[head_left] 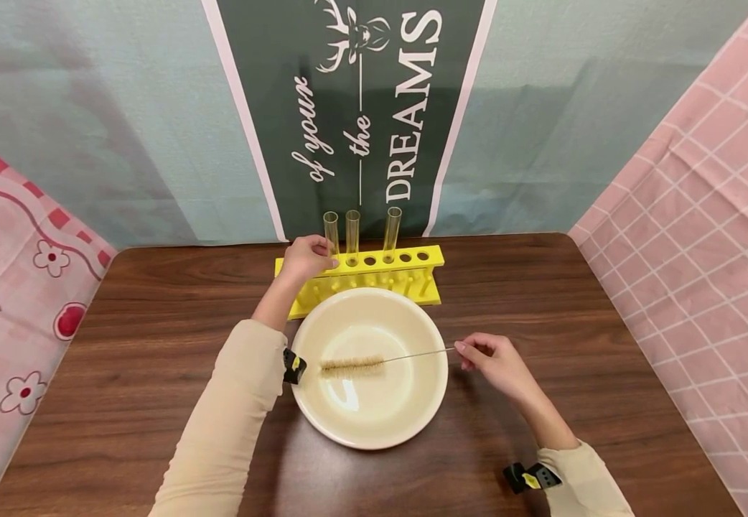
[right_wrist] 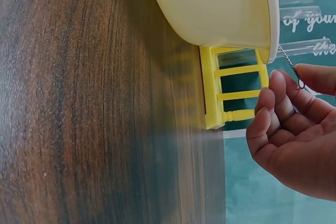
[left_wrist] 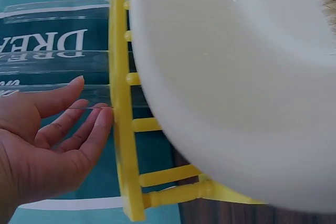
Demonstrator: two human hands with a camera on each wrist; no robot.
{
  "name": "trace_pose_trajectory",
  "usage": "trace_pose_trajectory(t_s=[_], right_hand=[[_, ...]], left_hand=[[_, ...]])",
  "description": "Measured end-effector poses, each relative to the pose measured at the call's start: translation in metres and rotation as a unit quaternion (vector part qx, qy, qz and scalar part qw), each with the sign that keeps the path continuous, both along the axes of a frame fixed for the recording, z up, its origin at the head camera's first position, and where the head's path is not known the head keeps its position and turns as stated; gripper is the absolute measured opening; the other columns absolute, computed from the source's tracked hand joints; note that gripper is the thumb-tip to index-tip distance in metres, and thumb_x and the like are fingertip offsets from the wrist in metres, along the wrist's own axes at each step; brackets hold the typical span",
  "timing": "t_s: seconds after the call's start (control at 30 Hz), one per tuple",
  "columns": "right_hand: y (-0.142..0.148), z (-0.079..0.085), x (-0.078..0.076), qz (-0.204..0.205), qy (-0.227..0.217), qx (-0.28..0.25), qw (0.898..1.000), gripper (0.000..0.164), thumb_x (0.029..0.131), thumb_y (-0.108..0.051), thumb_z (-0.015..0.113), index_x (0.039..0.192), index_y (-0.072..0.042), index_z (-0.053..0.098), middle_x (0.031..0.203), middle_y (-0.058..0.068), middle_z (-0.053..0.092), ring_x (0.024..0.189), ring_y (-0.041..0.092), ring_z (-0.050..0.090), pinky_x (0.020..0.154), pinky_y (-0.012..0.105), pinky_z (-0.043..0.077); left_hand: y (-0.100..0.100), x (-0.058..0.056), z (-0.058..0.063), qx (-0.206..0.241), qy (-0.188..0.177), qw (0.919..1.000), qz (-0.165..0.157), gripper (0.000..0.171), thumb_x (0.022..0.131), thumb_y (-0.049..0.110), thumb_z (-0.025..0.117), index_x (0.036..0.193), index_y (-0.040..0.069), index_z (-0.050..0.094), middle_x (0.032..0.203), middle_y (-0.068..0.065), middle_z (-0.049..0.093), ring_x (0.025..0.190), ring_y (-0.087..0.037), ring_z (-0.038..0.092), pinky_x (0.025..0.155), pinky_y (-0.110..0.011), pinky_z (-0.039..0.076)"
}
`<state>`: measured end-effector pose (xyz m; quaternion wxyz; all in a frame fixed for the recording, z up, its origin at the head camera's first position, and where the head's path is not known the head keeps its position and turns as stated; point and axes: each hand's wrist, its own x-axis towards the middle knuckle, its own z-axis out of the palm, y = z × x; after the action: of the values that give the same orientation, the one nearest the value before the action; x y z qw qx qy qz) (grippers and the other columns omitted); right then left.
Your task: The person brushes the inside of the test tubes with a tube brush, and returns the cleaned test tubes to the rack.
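My right hand (head_left: 493,362) pinches the wire handle of a test tube brush (head_left: 352,367) between thumb and finger. The handle's small end loop (right_wrist: 301,84) shows at the fingertips in the right wrist view. The bristles lie level over a cream basin (head_left: 374,439). At the left end of a yellow test tube rack (head_left: 435,256), my left hand (head_left: 307,256) holds the leftmost glass test tube (head_left: 331,221) low down, thumb on one side and fingertips on the other. Two more test tubes, one close by (head_left: 352,233) and one farther right (head_left: 393,230), stand upright in the rack.
The basin stands on a brown wooden table (head_left: 174,345), right in front of the rack, hiding part of its base. A blue-green printed cloth (head_left: 529,143) hangs behind. Pink cloths flank both sides. Black wrist cameras sit at both cuffs.
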<state>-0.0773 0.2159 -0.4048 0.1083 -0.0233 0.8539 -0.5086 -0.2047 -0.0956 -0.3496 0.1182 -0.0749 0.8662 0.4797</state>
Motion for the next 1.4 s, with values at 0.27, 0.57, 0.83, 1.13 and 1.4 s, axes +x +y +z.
trace_pose_trajectory(t_s=[0.27, 0.57, 0.83, 1.13, 1.4], right_hand=[[0.001, -0.001, 0.0, 0.002, 0.002, -0.002, 1.0, 0.025, 0.089, -0.016, 0.058, 0.083, 0.008, 0.061, 0.067, 0.008, 0.056, 0.062, 0.017, 0.054, 0.061, 0.036, 0.048], [0.0, -0.001, 0.001, 0.002, 0.0, -0.001, 1.0, 0.025, 0.089, -0.016, 0.058, 0.083, 0.008, 0.061, 0.066, 0.007, 0.056, 0.062, 0.017, 0.054, 0.061, 0.036, 0.048], [-0.001, -0.001, 0.0, 0.003, 0.002, 0.0, 1.0, 0.024, 0.09, -0.015, 0.058, 0.082, 0.008, 0.061, 0.066, 0.008, 0.056, 0.062, 0.017, 0.054, 0.061, 0.037, 0.048], [-0.001, -0.002, 0.0, 0.002, 0.001, 0.002, 1.0, 0.024, 0.089, -0.015, 0.058, 0.083, 0.008, 0.062, 0.066, 0.008, 0.057, 0.062, 0.016, 0.054, 0.061, 0.037, 0.048], [-0.001, 0.0, 0.0, 0.005, 0.005, 0.002, 1.0, 0.024, 0.09, -0.015, 0.058, 0.083, 0.008, 0.062, 0.066, 0.008, 0.057, 0.062, 0.016, 0.055, 0.062, 0.037, 0.049]], left_hand=[[0.003, -0.002, -0.01, -0.002, 0.018, 0.9997, 0.016, 0.026, 0.081, 0.005, 0.067, 0.106, 0.0, 0.062, 0.098, -0.013, 0.057, 0.101, -0.027, 0.047, 0.082, -0.036, 0.045], [0.008, 0.001, -0.014, -0.016, 0.042, 0.9988, 0.022, 0.021, 0.081, 0.003, 0.066, 0.102, 0.002, 0.065, 0.09, -0.012, 0.058, 0.102, -0.028, 0.043, 0.086, -0.04, 0.041], [0.007, 0.001, -0.015, -0.016, 0.04, 0.9987, 0.027, 0.02, 0.082, 0.004, 0.066, 0.101, 0.003, 0.066, 0.101, -0.013, 0.06, 0.105, -0.028, 0.044, 0.082, -0.037, 0.045], [0.006, 0.002, -0.015, -0.006, 0.053, 0.9983, 0.026, 0.016, 0.083, 0.005, 0.065, 0.098, 0.001, 0.067, 0.097, -0.013, 0.062, 0.097, -0.027, 0.048, 0.083, -0.037, 0.044], [0.0, 0.001, -0.008, 0.022, 0.056, 0.9976, 0.032, 0.01, 0.082, 0.007, 0.067, 0.089, 0.0, 0.063, 0.1, -0.012, 0.061, 0.092, -0.024, 0.051, 0.077, -0.033, 0.047]])
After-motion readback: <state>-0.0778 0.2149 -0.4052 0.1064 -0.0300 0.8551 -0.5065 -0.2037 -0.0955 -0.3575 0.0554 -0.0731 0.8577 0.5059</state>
